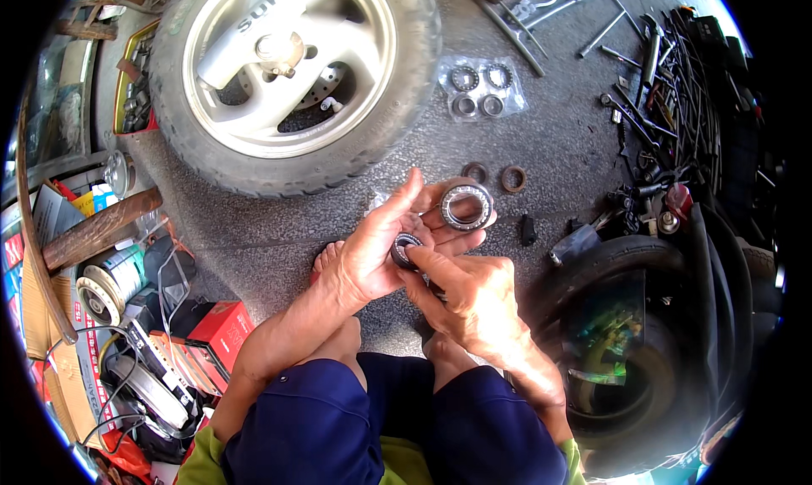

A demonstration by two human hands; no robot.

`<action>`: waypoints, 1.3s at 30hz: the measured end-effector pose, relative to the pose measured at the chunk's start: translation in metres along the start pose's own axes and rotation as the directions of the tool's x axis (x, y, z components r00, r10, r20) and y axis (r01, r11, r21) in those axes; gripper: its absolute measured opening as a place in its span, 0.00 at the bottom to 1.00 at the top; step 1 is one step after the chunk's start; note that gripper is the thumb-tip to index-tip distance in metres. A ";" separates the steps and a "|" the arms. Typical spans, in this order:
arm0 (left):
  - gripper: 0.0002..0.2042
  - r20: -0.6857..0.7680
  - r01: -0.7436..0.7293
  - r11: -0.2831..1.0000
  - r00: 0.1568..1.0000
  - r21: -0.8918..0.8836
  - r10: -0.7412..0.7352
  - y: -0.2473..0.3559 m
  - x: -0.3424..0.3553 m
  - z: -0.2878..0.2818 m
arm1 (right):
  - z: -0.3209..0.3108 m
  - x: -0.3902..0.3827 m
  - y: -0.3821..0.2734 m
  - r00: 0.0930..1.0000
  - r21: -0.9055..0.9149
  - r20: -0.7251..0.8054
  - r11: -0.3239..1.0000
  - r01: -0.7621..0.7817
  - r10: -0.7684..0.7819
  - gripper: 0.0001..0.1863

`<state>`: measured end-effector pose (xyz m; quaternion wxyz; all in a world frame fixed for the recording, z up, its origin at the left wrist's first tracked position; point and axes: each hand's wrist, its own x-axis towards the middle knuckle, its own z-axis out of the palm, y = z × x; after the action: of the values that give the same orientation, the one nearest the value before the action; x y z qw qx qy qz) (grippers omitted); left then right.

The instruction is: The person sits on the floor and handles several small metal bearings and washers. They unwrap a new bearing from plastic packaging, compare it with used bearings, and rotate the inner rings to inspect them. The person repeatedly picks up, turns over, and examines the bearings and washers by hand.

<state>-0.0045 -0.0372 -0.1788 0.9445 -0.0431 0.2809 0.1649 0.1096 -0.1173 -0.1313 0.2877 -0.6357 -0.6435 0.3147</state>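
My left hand [381,246] is palm up above the ground between my knees, with its fingers stretched out. Across those fingers rests a large, shiny metal bearing ring [467,226]. A smaller dark-rimmed bearing [401,255] sits at the palm. The fingertips of my right hand [482,295] are on this smaller bearing; its other fingers are curled, and what lies under them is partly hidden. Two brownish rings [513,190] lie on the ground just beyond the left fingers. Farther out, a clear plastic sheet [514,106] has several rings and bearings on it.
A large wheel with a tyre [406,117] lies ahead on the left. Many wrenches and rods [655,104] are spread at the right. Black tyres [626,252] are stacked at the near right. Boxes, including a red one [222,333], and cables crowd the left. A small black piece [529,230] lies nearby.
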 end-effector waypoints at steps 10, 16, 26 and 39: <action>0.33 0.020 -0.006 0.997 1.000 -0.075 0.008 0.001 -0.003 0.000 | 0.009 0.000 0.003 0.997 0.100 -0.074 0.995 0.000 0.008 0.12; 0.29 0.053 0.012 0.999 0.999 -0.041 -0.010 -0.003 -0.001 -0.012 | -0.007 -0.001 0.007 0.907 0.521 0.024 0.769 -0.371 0.421 0.08; 0.20 0.083 -0.009 1.000 0.996 0.022 0.007 -0.004 -0.004 -0.018 | -0.006 0.002 0.015 0.869 0.407 -0.110 0.819 -0.404 0.483 0.09; 0.16 -0.039 -0.017 0.992 0.999 0.125 0.022 -0.004 -0.005 -0.016 | -0.002 0.000 0.017 0.921 0.014 -0.225 0.946 -0.324 0.318 0.27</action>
<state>-0.0159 -0.0453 -0.1895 0.9378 0.0155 0.3103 0.1552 0.1219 -0.1170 -0.1426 0.2953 -0.7672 -0.4978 0.2763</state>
